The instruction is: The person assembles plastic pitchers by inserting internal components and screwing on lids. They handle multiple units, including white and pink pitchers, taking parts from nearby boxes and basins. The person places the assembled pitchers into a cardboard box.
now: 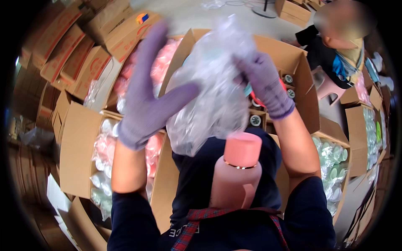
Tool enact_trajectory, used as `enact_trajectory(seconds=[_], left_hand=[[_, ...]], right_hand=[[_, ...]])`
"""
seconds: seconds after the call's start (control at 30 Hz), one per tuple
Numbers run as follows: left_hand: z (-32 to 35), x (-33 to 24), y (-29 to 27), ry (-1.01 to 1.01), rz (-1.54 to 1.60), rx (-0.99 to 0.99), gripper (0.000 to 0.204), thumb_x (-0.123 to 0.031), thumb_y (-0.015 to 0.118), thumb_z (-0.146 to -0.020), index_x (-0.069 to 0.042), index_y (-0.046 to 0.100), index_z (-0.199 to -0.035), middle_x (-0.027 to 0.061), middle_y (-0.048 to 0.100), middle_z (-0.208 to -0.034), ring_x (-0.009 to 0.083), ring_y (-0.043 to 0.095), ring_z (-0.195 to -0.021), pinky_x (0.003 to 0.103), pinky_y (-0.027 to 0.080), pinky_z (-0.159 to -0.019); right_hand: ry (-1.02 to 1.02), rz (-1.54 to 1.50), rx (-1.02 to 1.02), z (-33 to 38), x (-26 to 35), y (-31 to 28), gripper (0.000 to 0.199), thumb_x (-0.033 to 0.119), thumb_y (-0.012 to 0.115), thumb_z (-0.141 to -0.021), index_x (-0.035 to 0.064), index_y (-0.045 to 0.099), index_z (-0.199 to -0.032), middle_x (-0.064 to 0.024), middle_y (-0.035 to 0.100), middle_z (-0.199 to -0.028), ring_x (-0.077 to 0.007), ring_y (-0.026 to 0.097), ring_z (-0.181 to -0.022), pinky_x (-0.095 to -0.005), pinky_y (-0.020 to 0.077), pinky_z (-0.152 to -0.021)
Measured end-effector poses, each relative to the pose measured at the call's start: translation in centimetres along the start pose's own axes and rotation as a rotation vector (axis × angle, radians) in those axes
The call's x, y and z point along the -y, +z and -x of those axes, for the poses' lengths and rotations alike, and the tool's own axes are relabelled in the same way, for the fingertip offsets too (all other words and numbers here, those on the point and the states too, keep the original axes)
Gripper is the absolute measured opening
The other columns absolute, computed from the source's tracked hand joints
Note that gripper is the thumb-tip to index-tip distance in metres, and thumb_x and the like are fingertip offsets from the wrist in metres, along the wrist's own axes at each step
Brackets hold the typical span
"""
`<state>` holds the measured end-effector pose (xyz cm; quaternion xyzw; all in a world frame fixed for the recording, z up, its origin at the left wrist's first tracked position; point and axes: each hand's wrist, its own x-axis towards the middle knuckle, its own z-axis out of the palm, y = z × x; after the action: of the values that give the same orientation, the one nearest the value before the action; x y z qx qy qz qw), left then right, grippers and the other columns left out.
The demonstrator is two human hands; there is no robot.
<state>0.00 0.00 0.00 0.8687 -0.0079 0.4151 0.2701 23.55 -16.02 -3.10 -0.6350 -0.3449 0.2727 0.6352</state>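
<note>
Clear plastic bag (209,96) is up in the air over the near L corner of the front carton (284,52), crumpled & a bit blurred. R hand (264,81), purple glove, has its upper R side, fingers bunched tight on the film. L hand (146,98), same glove, fingers & thumb spread wide; thumb overlaps bag's L side, can't tell if touching.

Pink bottle (234,184) w/ pink cap & side handle is on the person's lap (190,171), cap end up, just below the bag.

Bag & R hand block much of the front carton's inside; a few bottle tops (255,120) show along its R & near edges. Red item nr R wrist, mostly hidden.

Around: bagged pink goods (167,62) in a carton behind L hand; open L carton (77,154) w/ bagged pink, white & pale green pcs; bagged green goods (333,167) in a carton to the R. Stacked cartons (63,46) far L, tape roll (142,18) on a box top there. Co-worker (333,62) top R, on a pink stool (325,85).
</note>
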Motion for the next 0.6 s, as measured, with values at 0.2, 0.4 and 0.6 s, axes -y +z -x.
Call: enact_trajectory(seconds=[0.2, 0.4, 0.6], left_hand=[[2.3, -2.0, 11.7, -0.302, -0.041, 0.102, 0.081, -0.018, 0.081, -0.079, 0.001, 0.041, -0.147, 0.0225, 0.056, -0.133, 0.0263, 0.058, -0.118, 0.038, 0.045, -0.100], [2.8, 1.4, 18.0, -0.556, 0.348, -0.121, 0.028, -0.005, 0.071, -0.087, -0.003, 0.062, -0.114, 0.0074, 0.063, -0.095, 0.0133, 0.058, -0.084, 0.028, 0.048, -0.077], [6.7, 0.7, 18.7, -0.475, 0.389, -0.234, 0.029, 0.001, 0.076, -0.082, -0.004, 0.047, -0.080, 0.0024, 0.051, -0.079, 0.0119, 0.047, -0.069, 0.027, 0.042, -0.066]], right_hand=[[0.219, -0.032, -0.022, -3.7, -4.0, -7.2, 0.037, 0.039, 0.067, -0.095, 0.0033, 0.063, -0.102, -0.0069, 0.066, -0.085, -0.0124, 0.065, -0.071, -0.0255, 0.0480, -0.061], [-0.005, -0.240, -0.063, 4.0, -6.9, -7.0, 0.090, 0.050, 0.067, -0.092, -0.0028, 0.026, -0.152, -0.0153, 0.044, -0.144, -0.0249, 0.046, -0.132, -0.0376, 0.0392, -0.107], [-0.053, -0.268, -0.369, 6.7, -12.2, -5.2, 0.045, 0.008, 0.067, -0.090, -0.0060, 0.056, -0.131, -0.0087, 0.068, -0.098, -0.0107, 0.061, -0.077, -0.0248, 0.0511, -0.067]])
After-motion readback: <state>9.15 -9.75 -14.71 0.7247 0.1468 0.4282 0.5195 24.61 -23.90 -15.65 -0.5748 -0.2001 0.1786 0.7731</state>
